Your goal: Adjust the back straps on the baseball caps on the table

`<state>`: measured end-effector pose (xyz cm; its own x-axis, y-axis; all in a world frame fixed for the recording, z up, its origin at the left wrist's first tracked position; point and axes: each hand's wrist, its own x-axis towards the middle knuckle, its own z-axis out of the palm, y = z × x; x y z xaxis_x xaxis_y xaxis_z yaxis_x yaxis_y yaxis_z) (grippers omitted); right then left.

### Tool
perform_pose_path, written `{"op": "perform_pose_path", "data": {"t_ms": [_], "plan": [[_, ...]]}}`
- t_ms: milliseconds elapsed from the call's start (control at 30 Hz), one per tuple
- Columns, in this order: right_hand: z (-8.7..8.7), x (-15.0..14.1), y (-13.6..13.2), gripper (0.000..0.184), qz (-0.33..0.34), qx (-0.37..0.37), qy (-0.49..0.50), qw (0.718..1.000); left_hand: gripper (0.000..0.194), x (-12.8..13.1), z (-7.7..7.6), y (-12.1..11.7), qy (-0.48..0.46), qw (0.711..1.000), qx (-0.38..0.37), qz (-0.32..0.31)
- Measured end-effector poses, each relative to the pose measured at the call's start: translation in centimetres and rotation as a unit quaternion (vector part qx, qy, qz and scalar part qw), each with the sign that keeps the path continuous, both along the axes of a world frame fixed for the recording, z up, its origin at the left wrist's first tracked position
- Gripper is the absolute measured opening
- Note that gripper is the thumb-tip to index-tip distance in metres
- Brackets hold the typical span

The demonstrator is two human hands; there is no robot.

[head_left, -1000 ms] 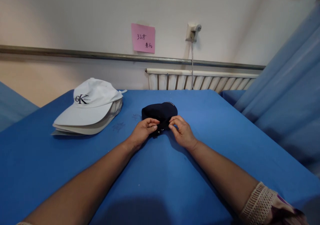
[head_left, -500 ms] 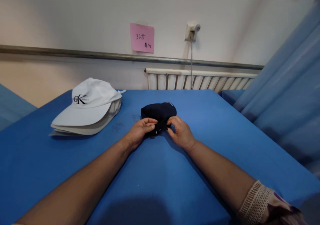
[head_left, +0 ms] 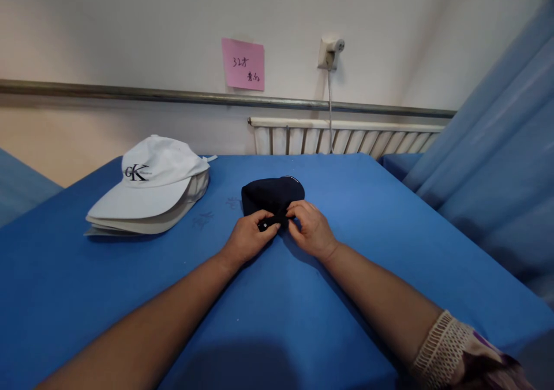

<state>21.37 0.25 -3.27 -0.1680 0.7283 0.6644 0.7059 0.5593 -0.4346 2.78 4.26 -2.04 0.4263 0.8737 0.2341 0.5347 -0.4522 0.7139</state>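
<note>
A dark cap (head_left: 272,192) lies on the blue-covered table (head_left: 268,297), its near edge between my two hands. My left hand (head_left: 249,237) pinches a black strap (head_left: 272,222) at that edge, with a small pale dot showing beside the thumb. Close by on the other side, my right hand (head_left: 312,228) grips the strap's right part between thumb and fingers. The fingertips hide some of the strap, and I cannot make out its fastening.
To the left sits a stack of pale caps (head_left: 147,176), the top one white with black letters. Behind the table are a radiator (head_left: 303,139), a metal rail (head_left: 173,94), a pink note (head_left: 243,64) and a plug (head_left: 332,52) with a cord. A blue curtain (head_left: 497,147) hangs at right.
My left hand has moved slightly right along the strap and turned, its thumb now nearer my right hand. The white lettering at the cap's near edge is now covered. My right hand stays nearly still.
</note>
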Motion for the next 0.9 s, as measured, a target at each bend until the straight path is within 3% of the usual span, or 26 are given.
{"op": "perform_pose_path", "data": {"t_ms": [300, 467, 767, 900], "plan": [[0.4, -0.8, -0.6, 0.011, -0.032, 0.039, -0.063, 0.997, 0.013, 0.7, 0.5, -0.8, 0.078, 0.991, 0.068, 0.084], [0.4, -0.9, -0.8, 0.012, -0.026, 0.045, -0.059, 0.997, 0.015, 0.6, 0.6, -1.1, 0.062, 0.994, 0.071, 0.063], [-0.1, -0.6, -0.6, 0.016, -0.003, 0.038, -0.011, 0.999, 0.022, 0.1, 1.3, -1.1, 0.151, 0.983, 0.092, 0.053], [0.1, -0.9, -0.7, 0.016, 0.011, 0.034, 0.003, 0.999, 0.021, 0.4, 1.3, -1.2, 0.200, 0.970, 0.112, 0.083]]}}
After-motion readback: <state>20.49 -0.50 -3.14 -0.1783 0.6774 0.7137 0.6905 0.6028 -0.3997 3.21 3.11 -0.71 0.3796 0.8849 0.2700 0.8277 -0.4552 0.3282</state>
